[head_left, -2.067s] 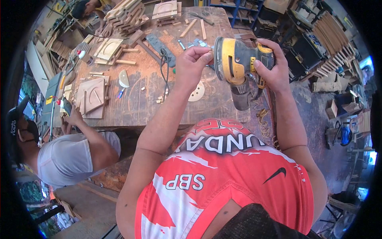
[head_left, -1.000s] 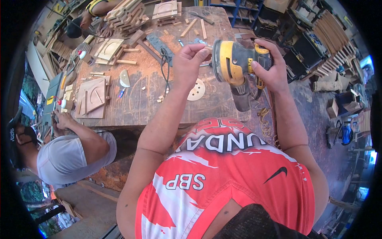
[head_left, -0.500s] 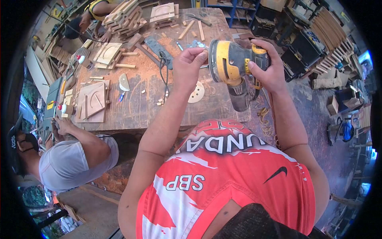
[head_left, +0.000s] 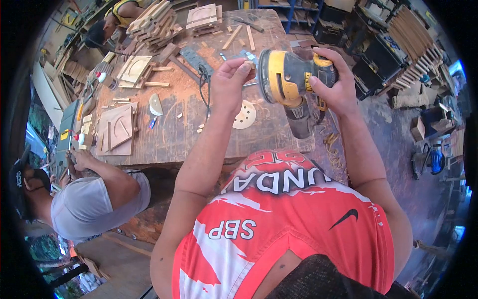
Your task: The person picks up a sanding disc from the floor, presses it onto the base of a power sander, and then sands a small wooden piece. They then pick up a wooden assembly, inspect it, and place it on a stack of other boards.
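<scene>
My right hand (head_left: 336, 79) grips a yellow and black orbital sander (head_left: 294, 77) by its top and holds it sideways above the table's front edge. The sander's round pad faces left, toward my left hand (head_left: 230, 84). The left thumb and fingers are pinched just beside the pad, around a small tan thing that I cannot make out. On the table below lies a round tan sanding disc (head_left: 245, 114) with several holes, partly behind my left forearm.
The wooden worktable (head_left: 189, 134) carries sawdust, loose strips, a stack of wooden frames (head_left: 154, 25) and a half-round piece (head_left: 156, 104). A grey-shirted person (head_left: 99, 204) works at the left edge. Another person (head_left: 112, 22) bends over the far left. A hose (head_left: 332, 149) hangs beside the table.
My left hand has drawn slightly left, away from the sander's pad, and a small tan thing now shows at its fingertips. My right hand and the sander have barely moved.
</scene>
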Demonstrator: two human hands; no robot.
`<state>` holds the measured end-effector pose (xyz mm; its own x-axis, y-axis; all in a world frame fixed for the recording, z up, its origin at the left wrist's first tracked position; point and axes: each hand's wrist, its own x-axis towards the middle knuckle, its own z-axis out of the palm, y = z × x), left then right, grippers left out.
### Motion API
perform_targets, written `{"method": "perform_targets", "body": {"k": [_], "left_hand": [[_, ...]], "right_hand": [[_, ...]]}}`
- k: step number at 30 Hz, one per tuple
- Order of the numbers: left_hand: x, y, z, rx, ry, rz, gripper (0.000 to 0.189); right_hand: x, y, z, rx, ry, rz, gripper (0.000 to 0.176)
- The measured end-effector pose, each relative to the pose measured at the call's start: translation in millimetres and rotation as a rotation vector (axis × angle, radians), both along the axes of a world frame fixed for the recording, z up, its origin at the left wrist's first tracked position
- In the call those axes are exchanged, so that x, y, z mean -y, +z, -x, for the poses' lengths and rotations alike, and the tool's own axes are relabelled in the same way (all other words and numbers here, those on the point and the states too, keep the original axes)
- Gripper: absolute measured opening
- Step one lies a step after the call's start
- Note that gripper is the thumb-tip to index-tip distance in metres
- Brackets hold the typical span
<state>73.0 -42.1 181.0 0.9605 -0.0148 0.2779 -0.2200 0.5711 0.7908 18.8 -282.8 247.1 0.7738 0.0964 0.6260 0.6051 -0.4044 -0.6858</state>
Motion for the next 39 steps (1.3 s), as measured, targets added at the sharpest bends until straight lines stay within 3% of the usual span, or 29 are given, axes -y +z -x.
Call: {"method": "perform_targets", "body": {"k": [21, 27, 39], "left_hand": [[-12, 15, -4, 0.098, 0.153, -0.173, 0.017], [2, 12, 5, 0.090, 0.052, -0.116, 0.014], [4, 7, 10, 0.059, 0.055, -0.176, 0.014]], "right_hand": [[1, -4, -2, 0.009, -0.003, 0.018, 0.050], [-3, 6, 1, 0.045, -0.009, 0.045, 0.051], [-2, 7, 1, 0.048, 0.000, 0.019, 0.052]]}}
